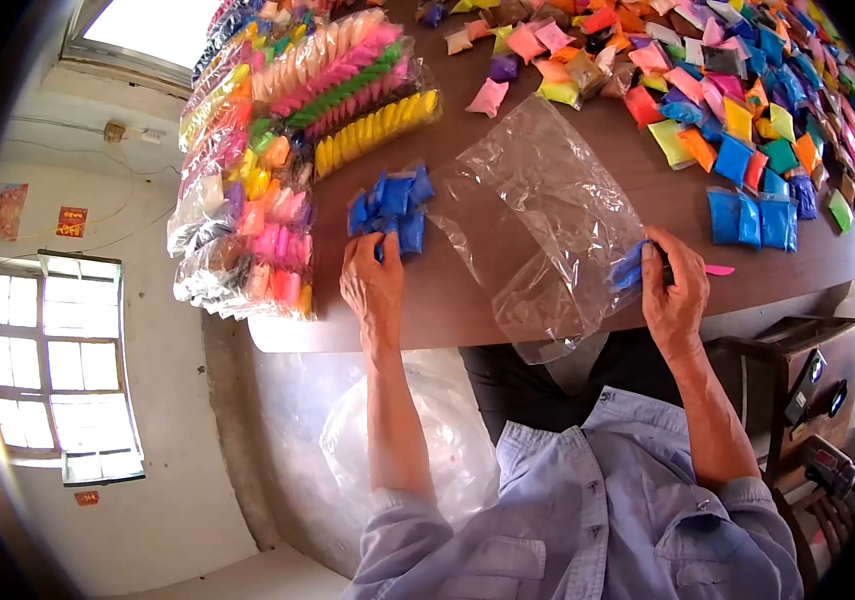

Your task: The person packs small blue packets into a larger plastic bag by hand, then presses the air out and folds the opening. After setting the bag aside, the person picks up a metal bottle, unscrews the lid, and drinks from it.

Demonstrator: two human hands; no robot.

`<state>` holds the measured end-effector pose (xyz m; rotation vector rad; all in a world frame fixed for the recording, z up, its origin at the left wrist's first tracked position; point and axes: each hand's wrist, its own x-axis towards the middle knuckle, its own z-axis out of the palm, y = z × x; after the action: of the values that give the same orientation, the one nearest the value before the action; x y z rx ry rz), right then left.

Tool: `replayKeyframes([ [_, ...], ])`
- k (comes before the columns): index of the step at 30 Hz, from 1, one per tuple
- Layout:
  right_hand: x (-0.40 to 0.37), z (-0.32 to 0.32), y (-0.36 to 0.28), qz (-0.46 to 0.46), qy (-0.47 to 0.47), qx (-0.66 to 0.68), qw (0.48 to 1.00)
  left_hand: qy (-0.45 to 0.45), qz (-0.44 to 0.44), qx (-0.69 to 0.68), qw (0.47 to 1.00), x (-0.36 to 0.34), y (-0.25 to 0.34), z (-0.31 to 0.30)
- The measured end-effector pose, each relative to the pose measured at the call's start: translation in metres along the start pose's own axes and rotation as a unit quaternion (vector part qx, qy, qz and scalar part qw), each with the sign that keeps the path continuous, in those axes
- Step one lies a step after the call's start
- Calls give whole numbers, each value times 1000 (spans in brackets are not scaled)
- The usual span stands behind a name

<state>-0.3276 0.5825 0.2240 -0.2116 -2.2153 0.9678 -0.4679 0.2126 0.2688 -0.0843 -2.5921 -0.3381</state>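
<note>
My left hand [374,284] is at the lower edge of a small pile of blue packets [394,196]. Its fingers are curled and pinch a blue packet at their tips. A large clear plastic bag [558,215] lies crumpled across the table in front of me. At its right end, my right hand [676,285] is closed on another blue packet [629,267], which overlaps the edge of the bag. Something pink and slim [720,270] sticks out just right of that hand.
Filled clear bags of colored packets [338,95] are stacked at the left of the brown table [428,310]. A wide heap of loose colored packets [738,110] covers the back right. Four-sided blue packets [754,219] lie in a row nearer me. A wooden cabinet [793,365] stands at right.
</note>
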Motion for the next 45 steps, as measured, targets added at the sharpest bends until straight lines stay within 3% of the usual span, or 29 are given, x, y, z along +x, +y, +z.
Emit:
replayKeyframes([
  [4, 0, 1, 0, -4, 3, 0, 1000, -71, -36, 17, 997, 7, 8, -7],
  [6, 0, 1, 1, -3, 1, 2, 1000, -134, -93, -10, 986, 12, 1, -5],
  [10, 1, 0, 0, -4, 2, 2, 1000, -84, -75, -93, 989, 9, -9, 2],
  [15, 0, 1, 1, -5, 4, 2, 1000, -159, -79, -103, 979, 3, -8, -6],
  [19, 1, 0, -1, -12, 6, -1, 1000, -145, -33, -105, 983, -5, -2, -15],
  [22, 2, 0, 0, -13, 6, 0, 1000, -139, -79, -115, 981, -8, 17, -34],
  [24, 2, 1, 0, -14, 7, 2, 1000, -133, -153, -181, 962, -9, 19, -38],
  [26, 0, 2, 1, -8, 9, 4, 1000, -144, -157, -224, 951, -14, 29, -39],
  [28, 0, 2, 1, -9, 8, 3, 1000, -149, -123, -394, 898, -24, 62, -33],
  [29, 1, 1, 1, -8, 10, 4, 1000, -149, -124, -398, 897, -28, 80, -32],
  [31, 1, 1, 1, -8, 8, -1, 1000, -245, -128, -389, 879, -37, 114, -25],
  [37, 1, 0, -2, 3, 3, 0, 1000, -288, -94, -440, 846, -52, 169, 6],
  [38, 1, -1, -2, 4, 3, -3, 1000, -290, -94, -441, 844, -52, 177, 5],
  [41, 2, -1, -2, -5, 6, -6, 1000, -235, 89, -374, 893, -58, 184, 12],
  [45, 6, -3, -3, -19, -15, -8, 1000, -233, 112, -377, 889, -60, 179, 14],
])
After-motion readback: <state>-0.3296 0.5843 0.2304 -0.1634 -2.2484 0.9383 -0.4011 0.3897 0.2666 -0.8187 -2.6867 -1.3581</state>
